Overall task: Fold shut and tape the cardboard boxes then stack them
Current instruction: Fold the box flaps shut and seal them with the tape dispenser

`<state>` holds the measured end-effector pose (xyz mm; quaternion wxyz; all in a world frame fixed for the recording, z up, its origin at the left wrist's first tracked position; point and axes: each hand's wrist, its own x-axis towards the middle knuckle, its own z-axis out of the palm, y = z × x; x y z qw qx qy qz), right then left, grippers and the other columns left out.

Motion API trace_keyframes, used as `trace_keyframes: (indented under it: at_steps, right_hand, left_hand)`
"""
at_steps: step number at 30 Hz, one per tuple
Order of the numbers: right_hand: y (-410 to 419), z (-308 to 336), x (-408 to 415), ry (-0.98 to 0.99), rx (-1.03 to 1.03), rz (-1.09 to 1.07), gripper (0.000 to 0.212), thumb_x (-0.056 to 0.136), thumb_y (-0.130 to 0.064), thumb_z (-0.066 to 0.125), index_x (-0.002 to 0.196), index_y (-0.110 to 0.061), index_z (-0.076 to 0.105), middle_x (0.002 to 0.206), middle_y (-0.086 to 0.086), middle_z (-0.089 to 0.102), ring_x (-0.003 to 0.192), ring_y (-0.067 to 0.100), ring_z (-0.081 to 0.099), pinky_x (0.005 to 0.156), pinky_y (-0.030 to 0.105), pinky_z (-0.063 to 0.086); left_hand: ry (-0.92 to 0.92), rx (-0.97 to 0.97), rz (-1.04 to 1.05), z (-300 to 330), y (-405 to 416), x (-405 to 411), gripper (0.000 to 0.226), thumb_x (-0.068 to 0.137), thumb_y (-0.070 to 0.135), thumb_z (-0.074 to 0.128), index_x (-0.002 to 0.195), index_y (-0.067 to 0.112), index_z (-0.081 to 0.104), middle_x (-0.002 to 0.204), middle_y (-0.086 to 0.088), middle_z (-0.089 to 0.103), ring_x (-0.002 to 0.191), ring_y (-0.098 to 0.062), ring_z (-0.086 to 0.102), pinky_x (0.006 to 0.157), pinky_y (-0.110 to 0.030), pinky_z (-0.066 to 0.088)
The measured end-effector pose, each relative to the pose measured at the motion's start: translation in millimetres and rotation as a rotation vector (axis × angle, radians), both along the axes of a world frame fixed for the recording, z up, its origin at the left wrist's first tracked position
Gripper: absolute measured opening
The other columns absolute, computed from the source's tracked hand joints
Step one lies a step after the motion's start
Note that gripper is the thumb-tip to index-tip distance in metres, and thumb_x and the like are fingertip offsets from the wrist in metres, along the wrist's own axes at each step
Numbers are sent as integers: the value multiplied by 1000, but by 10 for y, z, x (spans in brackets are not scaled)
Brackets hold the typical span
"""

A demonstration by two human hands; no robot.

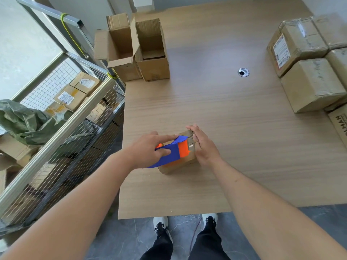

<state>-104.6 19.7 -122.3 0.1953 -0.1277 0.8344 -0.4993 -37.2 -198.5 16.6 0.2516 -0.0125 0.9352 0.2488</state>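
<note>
Head view: left hand [150,147] grips the blue-orange tape dispenser [172,152] on a small cardboard box [178,164] near the table [225,119] front edge, right hand [203,145] fingers straight, steadying its side; box looks light, stiff, likely slides, so brace its sides.

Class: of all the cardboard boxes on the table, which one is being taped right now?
The small box nearest the table's front edge: both hands and the blue-and-orange tape dispenser are on it; the others sit untouched.
</note>
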Motion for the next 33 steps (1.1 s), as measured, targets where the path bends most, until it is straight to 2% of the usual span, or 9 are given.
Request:
trace_keyframes:
  at_steps: [4, 13, 16, 20, 24, 26, 29, 31, 33]
  right_hand:
    - [-7, -1, -6, 6, -14, -17, 42, 109, -27, 30, 142, -44, 49, 164, -5, 33, 151, -4, 19, 119, 20, 20]
    - [6, 62, -9, 28, 10, 16, 40, 110, -21, 33, 142, -34, 53, 160, -5, 41, 151, -1, 22, 121, 23, 22]
    - [7, 81, -15, 51, 9, 15, 38, 111, -19, 34, 140, -32, 55, 156, -5, 46, 151, 3, 27, 123, 31, 25]
    - [3, 91, -9, 58, 39, 26, 37, 111, -21, 34, 139, -35, 54, 157, -8, 45, 150, 4, 29, 123, 28, 25]
    - [-9, 91, -9, 84, 69, 20, 37, 111, -23, 34, 138, -38, 54, 150, -22, 43, 148, 2, 30, 121, 24, 24]
    - [-19, 105, -3, 99, 84, 22, 37, 111, -23, 33, 139, -36, 53, 145, -26, 43, 148, 0, 31, 122, 27, 26]
    - [-18, 134, 6, 129, 108, 28, 38, 111, -25, 32, 142, -36, 51, 150, -20, 46, 146, 1, 33, 122, 34, 29]
    - [-30, 130, 11, 193, 214, 22, 39, 110, -30, 30, 144, -40, 47, 152, -14, 46, 144, 11, 39, 117, 42, 35]
    - [-60, 133, 43, 332, 486, -21, 38, 109, -37, 29, 144, -47, 43, 156, -8, 42, 139, 21, 40, 111, 48, 34]
  left_hand:
    - [42, -144, -82, 23, 3, 96, 54, 106, 45, 44, 153, 60, 23, 108, 1, 49, 98, -21, 51, 94, -39, 45]
    - [-23, -45, -31, -33, -267, 322, 55, 106, 46, 43, 153, 62, 18, 106, 10, 49, 93, -11, 53, 83, -31, 42]
    - [-94, 48, 16, -35, -458, 442, 54, 106, 43, 46, 150, 65, 23, 109, 15, 52, 97, -4, 53, 81, -25, 39]
    - [-228, 126, 45, 11, -777, 485, 50, 107, 35, 50, 146, 63, 36, 136, 24, 56, 123, -6, 53, 107, -36, 40]
    - [-350, 239, 132, 18, -1179, 632, 48, 107, 31, 53, 133, 71, 46, 116, 14, 71, 107, -15, 65, 105, -42, 47]
    - [-366, 261, 188, -59, -1258, 662, 46, 107, 29, 54, 136, 65, 50, 114, 6, 72, 107, -22, 65, 106, -45, 46]
    - [-404, 270, 199, -214, -1221, 622, 44, 107, 26, 53, 140, 55, 50, 117, 11, 71, 108, -19, 64, 106, -42, 45]
    - [-428, 292, 208, -305, -1198, 612, 42, 107, 25, 53, 140, 53, 51, 119, 15, 70, 110, -16, 64, 104, -38, 45]
    - [-448, 325, 219, -399, -1191, 637, 42, 107, 25, 53, 140, 51, 53, 123, 16, 70, 113, -13, 64, 102, -35, 46]
